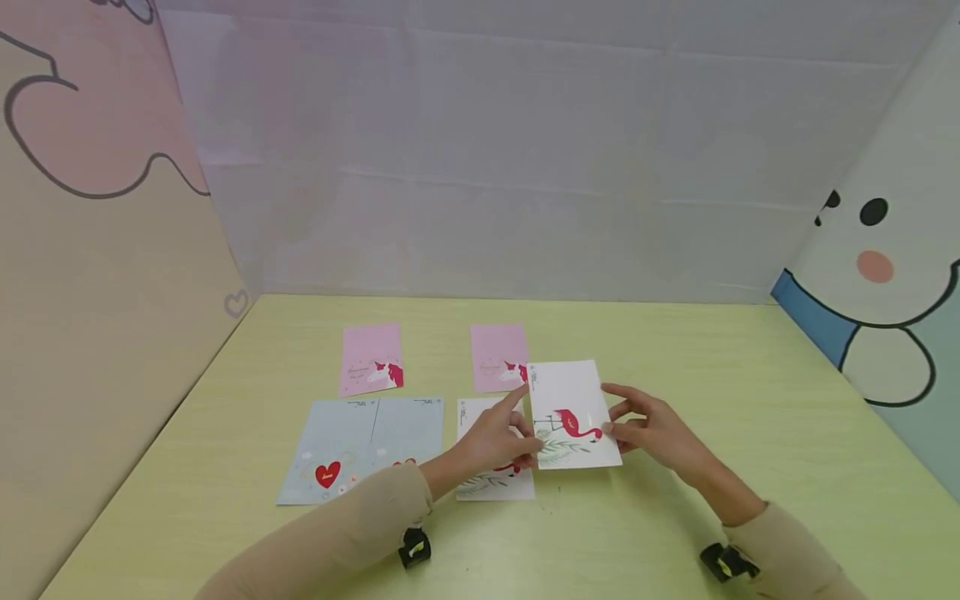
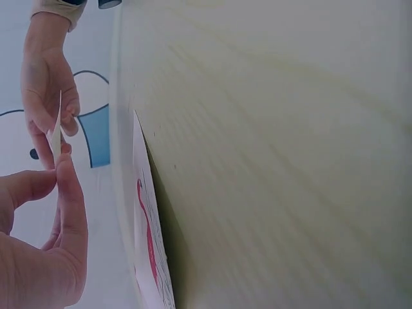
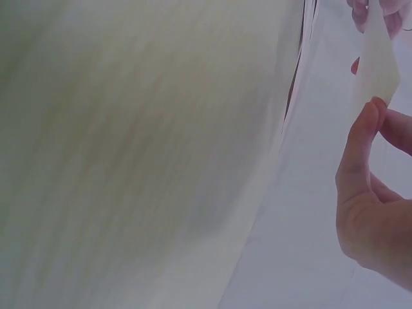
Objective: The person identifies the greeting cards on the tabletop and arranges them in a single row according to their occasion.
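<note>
One white card (image 1: 572, 392) with a red flamingo is up in the air, a bit right of the middle of the table (image 1: 750, 467) and well away from its far edge. I think it is very light and thin. It looks stiff enough to stay flat, but it could bend or crease if I squeeze hard. Its face looks a little shiny, so it may slip. The two long sides look like the best places to hold it.

Its long way runs from me to the far edge of the table, and its far end leans a tiny bit left. The flamingo lies sideways, feet toward the left edge of the table, head toward the right edge.

My left hand (image 1: 497, 437) pinches the left side, finger and thumb with just the card between them. My right hand (image 1: 654, 429) pinches the right side the same way.

A second flamingo card (image 1: 472, 412) lies partly under my left hand. Left of it are pale blue cards (image 1: 337, 433), closer to the table's left edge. Two pink cards (image 1: 371, 346) lie nearer the far edge.
</note>
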A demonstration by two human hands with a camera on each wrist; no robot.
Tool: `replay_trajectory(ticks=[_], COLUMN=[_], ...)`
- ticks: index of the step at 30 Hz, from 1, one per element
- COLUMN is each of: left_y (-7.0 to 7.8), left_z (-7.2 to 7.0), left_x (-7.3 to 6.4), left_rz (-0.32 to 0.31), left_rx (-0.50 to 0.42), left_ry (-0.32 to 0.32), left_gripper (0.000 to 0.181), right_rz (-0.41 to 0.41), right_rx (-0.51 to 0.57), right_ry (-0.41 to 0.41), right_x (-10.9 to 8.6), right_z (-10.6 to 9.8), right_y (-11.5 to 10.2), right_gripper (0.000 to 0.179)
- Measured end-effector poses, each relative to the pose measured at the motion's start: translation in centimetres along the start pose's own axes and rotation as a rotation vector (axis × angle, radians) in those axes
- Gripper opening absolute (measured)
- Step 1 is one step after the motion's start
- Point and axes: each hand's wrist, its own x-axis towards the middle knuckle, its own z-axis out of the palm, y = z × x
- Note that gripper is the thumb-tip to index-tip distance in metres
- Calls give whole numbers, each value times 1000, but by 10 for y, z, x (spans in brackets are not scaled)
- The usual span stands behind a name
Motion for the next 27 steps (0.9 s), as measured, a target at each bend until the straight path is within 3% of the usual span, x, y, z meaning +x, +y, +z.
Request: replay_trajectory(ticks=[13,27], left_y=[0,0], left_z=[1,3], left_x=[-5,-5], left_rz=[-102,-82], left_rx=[99,267], left_ry=[-42,-91], left_gripper=[84,82], right_rz=[25,67], right_rx=[-34,-65], right_ry=[-67,-133], right_x=[1,4], right_z=[2,2], right_y=[5,7], right_gripper=[52,55])
